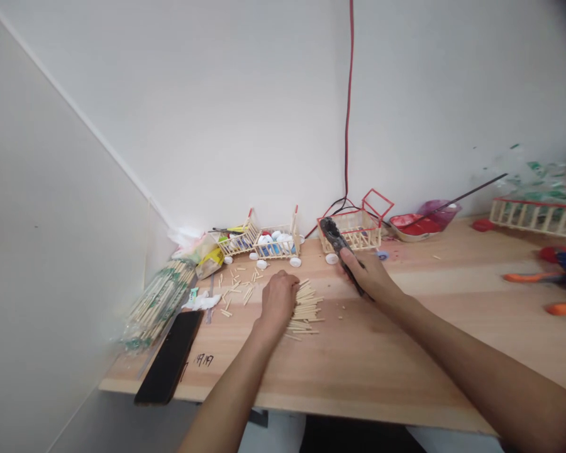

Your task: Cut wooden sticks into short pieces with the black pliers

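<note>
My left hand [278, 297] rests at the left side of a pile of short wooden sticks [306, 309]. Its fingers are curled together at the pile's upper edge, and whatever they pinch is hidden. My right hand [365, 272] is closed around a long dark hand tool [338, 240] with a worn, speckled head; its exact kind is unclear. The tool's head points up and left, in front of a small wheeled cart [351, 228] made of sticks with red edges. Shorter stick pieces [236, 283] lie scattered to the left of my left hand.
Two stick carts with white wheels, one a loaded cart [277, 243], stand by the wall. Bagged skewers [163, 296] and a black board [170, 358] lie left. At right are a red paint tray [415, 228], orange-handled tools [532, 277] and a long stick crate [538, 217].
</note>
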A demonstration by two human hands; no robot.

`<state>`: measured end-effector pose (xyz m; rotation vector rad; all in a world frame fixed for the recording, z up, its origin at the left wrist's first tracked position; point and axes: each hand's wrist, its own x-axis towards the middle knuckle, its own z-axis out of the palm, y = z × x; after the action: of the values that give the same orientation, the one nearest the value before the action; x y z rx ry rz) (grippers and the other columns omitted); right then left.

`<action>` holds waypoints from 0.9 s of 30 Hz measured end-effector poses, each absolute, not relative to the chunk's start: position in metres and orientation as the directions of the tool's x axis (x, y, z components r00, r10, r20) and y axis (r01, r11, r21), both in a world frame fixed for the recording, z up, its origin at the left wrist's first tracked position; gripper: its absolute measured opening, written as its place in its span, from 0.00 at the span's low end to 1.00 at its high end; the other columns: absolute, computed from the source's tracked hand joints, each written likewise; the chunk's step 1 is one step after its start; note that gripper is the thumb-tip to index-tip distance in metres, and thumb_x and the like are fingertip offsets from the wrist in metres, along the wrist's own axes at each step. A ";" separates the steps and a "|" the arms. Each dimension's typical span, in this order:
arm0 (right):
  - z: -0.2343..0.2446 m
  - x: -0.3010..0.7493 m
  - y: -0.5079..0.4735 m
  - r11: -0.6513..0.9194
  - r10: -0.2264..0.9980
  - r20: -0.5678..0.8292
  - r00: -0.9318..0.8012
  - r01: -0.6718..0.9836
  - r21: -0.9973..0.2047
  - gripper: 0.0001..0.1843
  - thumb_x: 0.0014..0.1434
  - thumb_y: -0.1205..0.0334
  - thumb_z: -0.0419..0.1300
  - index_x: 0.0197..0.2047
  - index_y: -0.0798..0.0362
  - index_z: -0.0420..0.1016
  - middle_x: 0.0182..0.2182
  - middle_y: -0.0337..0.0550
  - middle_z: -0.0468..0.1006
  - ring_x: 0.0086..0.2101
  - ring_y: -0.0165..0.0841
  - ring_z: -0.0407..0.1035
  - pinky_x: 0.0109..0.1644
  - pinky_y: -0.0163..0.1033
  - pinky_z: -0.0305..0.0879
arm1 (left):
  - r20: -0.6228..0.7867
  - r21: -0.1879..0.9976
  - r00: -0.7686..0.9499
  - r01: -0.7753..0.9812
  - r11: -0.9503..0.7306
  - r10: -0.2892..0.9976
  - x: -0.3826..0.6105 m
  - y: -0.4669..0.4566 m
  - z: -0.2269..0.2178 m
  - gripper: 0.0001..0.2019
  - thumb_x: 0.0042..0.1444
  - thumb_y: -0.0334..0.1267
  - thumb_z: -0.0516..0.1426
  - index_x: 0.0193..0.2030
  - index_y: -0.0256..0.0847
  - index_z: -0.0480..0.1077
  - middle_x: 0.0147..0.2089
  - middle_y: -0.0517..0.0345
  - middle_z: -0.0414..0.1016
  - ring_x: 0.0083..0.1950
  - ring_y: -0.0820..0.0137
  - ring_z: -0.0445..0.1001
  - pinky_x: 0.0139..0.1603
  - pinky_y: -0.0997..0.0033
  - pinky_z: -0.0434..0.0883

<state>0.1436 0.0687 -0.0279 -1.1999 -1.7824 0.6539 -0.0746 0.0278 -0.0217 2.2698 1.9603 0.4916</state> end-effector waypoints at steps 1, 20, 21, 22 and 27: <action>-0.028 0.144 0.069 0.399 0.916 0.365 -0.165 0.463 -0.792 0.34 0.67 0.39 0.40 0.21 0.52 0.68 0.18 0.42 0.72 0.24 0.33 0.67 0.32 0.37 0.57 | 0.183 0.308 0.124 0.935 -0.176 0.975 -0.076 0.028 -0.024 0.12 0.62 0.34 0.53 0.37 0.42 0.78 0.41 0.50 0.76 0.47 0.63 0.73 0.47 0.69 0.66; -0.032 0.145 0.070 0.424 0.905 0.395 -0.161 0.434 -0.795 0.36 0.66 0.36 0.40 0.20 0.52 0.68 0.16 0.42 0.70 0.21 0.32 0.64 0.28 0.38 0.55 | 0.414 0.462 0.076 0.841 -0.281 0.907 -0.134 0.021 -0.029 0.12 0.57 0.27 0.54 0.41 0.38 0.78 0.43 0.52 0.80 0.47 0.64 0.74 0.52 0.64 0.67; -0.032 0.145 0.070 0.423 0.905 0.395 -0.159 0.432 -0.797 0.36 0.66 0.36 0.40 0.20 0.52 0.68 0.16 0.42 0.70 0.21 0.32 0.64 0.28 0.38 0.55 | 0.393 0.457 0.130 0.832 -0.316 0.910 -0.128 0.022 -0.030 0.12 0.58 0.28 0.54 0.43 0.38 0.78 0.44 0.51 0.80 0.48 0.64 0.74 0.53 0.64 0.67; -0.031 0.145 0.069 0.421 0.906 0.393 -0.157 0.427 -0.800 0.36 0.66 0.36 0.40 0.20 0.52 0.68 0.16 0.42 0.70 0.21 0.32 0.64 0.28 0.38 0.55 | 0.372 0.453 0.171 0.825 -0.339 0.912 -0.122 0.024 -0.031 0.13 0.58 0.28 0.54 0.45 0.38 0.78 0.45 0.50 0.80 0.48 0.64 0.74 0.54 0.64 0.67; -0.030 0.145 0.067 0.411 0.912 0.378 -0.162 0.394 -0.822 0.36 0.65 0.35 0.41 0.20 0.52 0.67 0.16 0.42 0.69 0.20 0.32 0.63 0.25 0.38 0.54 | 0.259 0.441 0.238 0.833 -0.334 0.936 -0.101 0.038 -0.031 0.12 0.58 0.33 0.55 0.45 0.38 0.78 0.45 0.50 0.79 0.49 0.62 0.73 0.54 0.63 0.67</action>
<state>0.1447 0.0673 -0.0300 -1.1395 -1.7451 0.7045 -0.1010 0.0384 -0.0308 2.2965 1.6714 0.7159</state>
